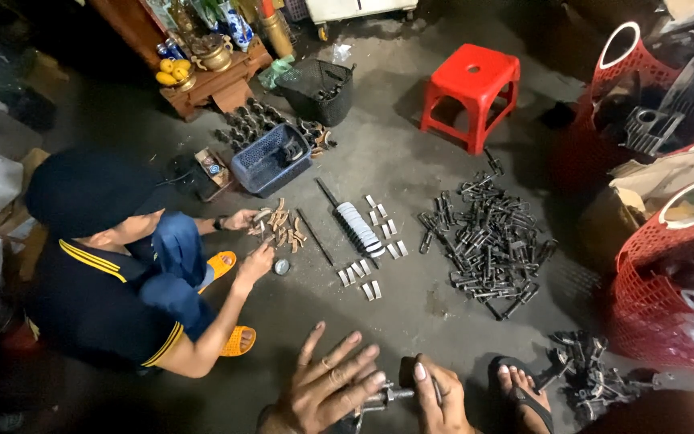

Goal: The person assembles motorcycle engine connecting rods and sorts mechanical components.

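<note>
Near edge, small grey metal shaft part (385, 396), right hand (437, 399) clamped round it, left hand (328, 386) spread open, fingers touching it.

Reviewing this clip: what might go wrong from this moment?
The left hand is splayed open beside the small grey metal part that the right hand grips, so the part may slip or pinch a finger. The sandalled foot lies close to the loose dark metal pieces on the concrete floor; stepping on them seems possible.

Left hand (327, 386) spread open beside a small metal part (387, 395) pinched in the right hand (437, 398), while a crouching co-worker (114, 273) sorts brown pieces (283, 227) on the floor (411, 153).
</note>
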